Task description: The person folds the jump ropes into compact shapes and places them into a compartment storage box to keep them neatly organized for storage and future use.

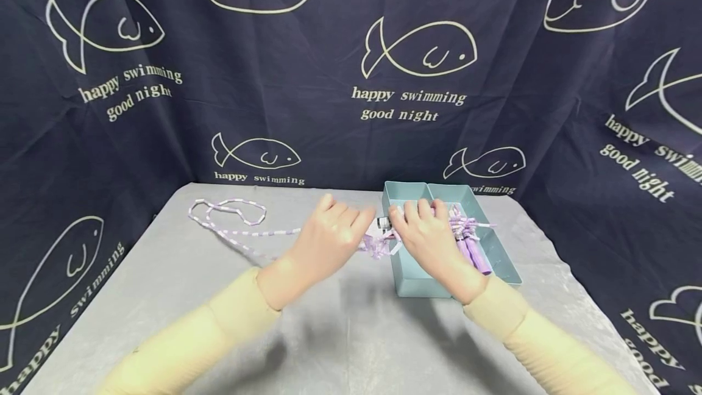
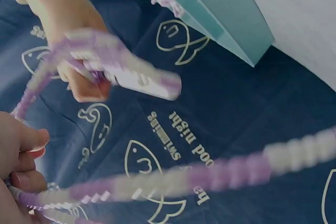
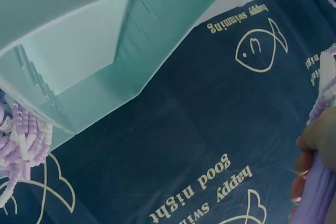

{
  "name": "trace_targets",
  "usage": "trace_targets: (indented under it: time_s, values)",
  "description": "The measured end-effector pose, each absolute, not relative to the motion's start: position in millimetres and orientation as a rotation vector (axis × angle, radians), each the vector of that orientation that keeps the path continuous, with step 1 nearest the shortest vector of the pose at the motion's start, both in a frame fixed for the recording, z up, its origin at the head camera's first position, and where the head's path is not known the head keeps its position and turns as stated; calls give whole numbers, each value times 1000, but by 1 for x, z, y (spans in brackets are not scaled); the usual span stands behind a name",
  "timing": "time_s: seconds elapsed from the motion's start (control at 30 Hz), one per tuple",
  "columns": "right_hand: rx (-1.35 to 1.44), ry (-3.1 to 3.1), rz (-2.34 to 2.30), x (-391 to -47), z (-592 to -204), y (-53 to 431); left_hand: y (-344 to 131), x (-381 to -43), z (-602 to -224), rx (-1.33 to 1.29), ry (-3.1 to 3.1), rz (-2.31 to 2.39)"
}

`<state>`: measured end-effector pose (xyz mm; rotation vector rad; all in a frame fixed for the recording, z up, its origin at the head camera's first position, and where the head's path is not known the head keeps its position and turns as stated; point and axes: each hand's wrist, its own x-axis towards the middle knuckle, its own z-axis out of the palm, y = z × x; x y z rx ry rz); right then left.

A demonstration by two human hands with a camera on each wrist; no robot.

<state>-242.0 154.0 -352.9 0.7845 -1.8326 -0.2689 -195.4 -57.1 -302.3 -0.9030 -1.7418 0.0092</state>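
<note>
You have a beaded skipping rope (image 2: 231, 174) between your two hands, which stand near each other but apart, beside and over the left part of the blue-green bin (image 1: 414, 288). Your left hand (image 1: 326, 236) pinches the beads between thumb and fingers; your right hand (image 1: 430, 233) is curled round a purple handle (image 3: 317, 192). The rest of the rope trails left in a loose loop across the grey counter (image 1: 340, 358), while a second, bundled rope (image 1: 463, 224) appears to sit in the bin's right compartment. The step in hand looks like managing the slack, so treat the right hand as your anchor: hold the handle steady and let the left do the fine work. Pinch several beads at once, since single segments could roll or slip under your fingertips. Bring the slack round in even turns, without twisting it, because the trailing loop could cross itself and knot. Keep the strands clear of the bin's near-left rim, where beads might snag, and away from the bundled rope, which could tangle with them.
</note>
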Motion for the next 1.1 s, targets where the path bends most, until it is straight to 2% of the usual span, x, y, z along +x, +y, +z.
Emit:
trace_targets:
  time_s: [0.4, 0.73, 1.1]
  values:
    - [1083, -1668, -230, -228, -354, 150, -53, -238, -296, -774, -1856, 57]
    - [1218, -1560, -149, -216, -341, 153, -56, -260, -310, -823, -1821, 114]
    - [1173, -1541, -1, -208, -333, 151, -69, -291, -344, -870, -1887, 235]
